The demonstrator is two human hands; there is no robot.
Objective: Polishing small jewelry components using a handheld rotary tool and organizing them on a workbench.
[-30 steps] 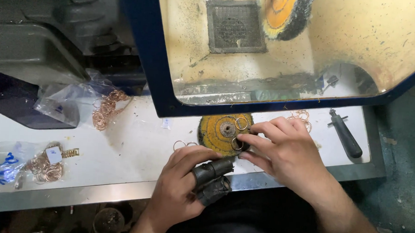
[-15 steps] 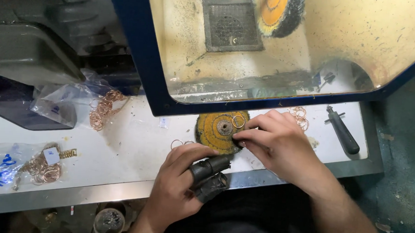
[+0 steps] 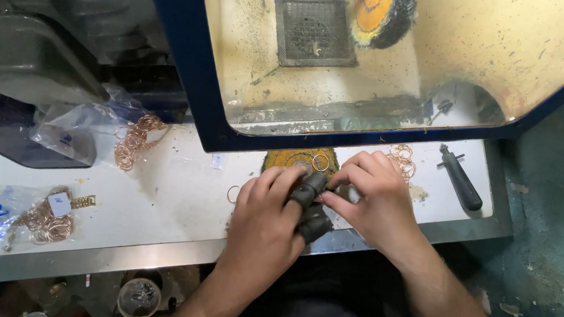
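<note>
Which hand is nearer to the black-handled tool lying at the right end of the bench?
Right. The right hand lies just to the left of the black-handled tool, apart from it. The left hand is farther left, gripping a dark tapered stick.

White table [image 3: 179,198] carries: copper rings [image 3: 134,140], clear plastic bags [image 3: 74,130], yellow buffing disc [image 3: 298,159], black-handled tool [image 3: 462,180], further ring pile [image 3: 401,158].

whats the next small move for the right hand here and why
Probably seat the ring onto the dark tapered holder: the left hand grips that holder, and the right hand has its fingertips pinched at its top end. The ring itself is too small to make out.
</note>
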